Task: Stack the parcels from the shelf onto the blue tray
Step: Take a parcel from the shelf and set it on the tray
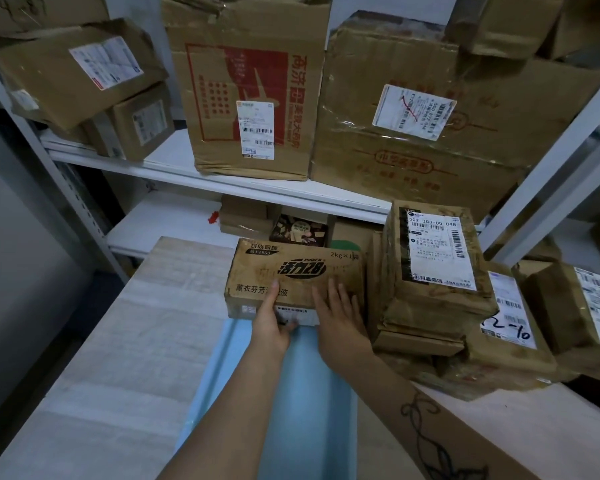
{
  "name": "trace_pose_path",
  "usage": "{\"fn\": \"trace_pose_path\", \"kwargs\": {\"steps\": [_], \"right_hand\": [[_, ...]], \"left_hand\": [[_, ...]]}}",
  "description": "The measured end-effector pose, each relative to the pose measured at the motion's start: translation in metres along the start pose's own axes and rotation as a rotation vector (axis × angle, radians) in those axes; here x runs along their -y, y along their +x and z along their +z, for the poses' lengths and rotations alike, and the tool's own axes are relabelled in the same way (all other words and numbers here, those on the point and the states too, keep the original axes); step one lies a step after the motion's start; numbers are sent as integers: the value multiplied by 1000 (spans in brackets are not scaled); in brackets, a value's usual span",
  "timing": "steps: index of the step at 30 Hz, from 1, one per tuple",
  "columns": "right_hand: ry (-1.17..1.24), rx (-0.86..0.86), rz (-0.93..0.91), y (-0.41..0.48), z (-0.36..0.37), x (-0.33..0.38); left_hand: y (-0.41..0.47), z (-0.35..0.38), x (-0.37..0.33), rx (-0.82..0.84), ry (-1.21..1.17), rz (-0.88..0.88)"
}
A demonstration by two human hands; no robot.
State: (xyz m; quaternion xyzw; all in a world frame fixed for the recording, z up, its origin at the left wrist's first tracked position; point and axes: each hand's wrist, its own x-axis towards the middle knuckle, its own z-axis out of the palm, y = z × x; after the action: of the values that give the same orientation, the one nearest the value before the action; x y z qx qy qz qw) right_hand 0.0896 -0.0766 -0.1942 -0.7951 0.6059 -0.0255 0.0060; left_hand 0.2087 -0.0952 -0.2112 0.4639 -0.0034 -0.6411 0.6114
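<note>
Over the light blue flat tray (pixel 302 393) on a pale wooden table (pixel 136 323), my left hand (pixel 269 327) grips the near edge of a brown printed cardboard parcel (pixel 291 268) resting at the tray's far end. My right hand (pixel 340 317) lies flat on top, fingers straight. Beyond, taped cardboard boxes (pixel 250 98) crowd a white metal shelf (pixel 174 161).

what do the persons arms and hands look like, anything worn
The left hand and right hand are bare: no gloves, rings or watch show. No sleeves reach the forearms. The right forearm carries a dark line tattoo of looping, vine-like curls.
</note>
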Motion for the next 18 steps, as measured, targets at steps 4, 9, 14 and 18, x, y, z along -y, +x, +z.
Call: {"fn": "trace_pose_path", "kwargs": {"steps": [4, 9, 14, 18], "right_hand": [[7, -15, -19, 3, 9, -1], [-5, 2, 21, 4, 6, 2], [-39, 0, 30, 5, 6, 1], [-11, 13, 18, 7, 10, -2]], "left_hand": [[6, 2, 0, -20, 45, -6], [13, 5, -5, -8, 100, -52], [16, 8, -8, 3, 78, -67], [19, 11, -8, 21, 66, -84]]}}
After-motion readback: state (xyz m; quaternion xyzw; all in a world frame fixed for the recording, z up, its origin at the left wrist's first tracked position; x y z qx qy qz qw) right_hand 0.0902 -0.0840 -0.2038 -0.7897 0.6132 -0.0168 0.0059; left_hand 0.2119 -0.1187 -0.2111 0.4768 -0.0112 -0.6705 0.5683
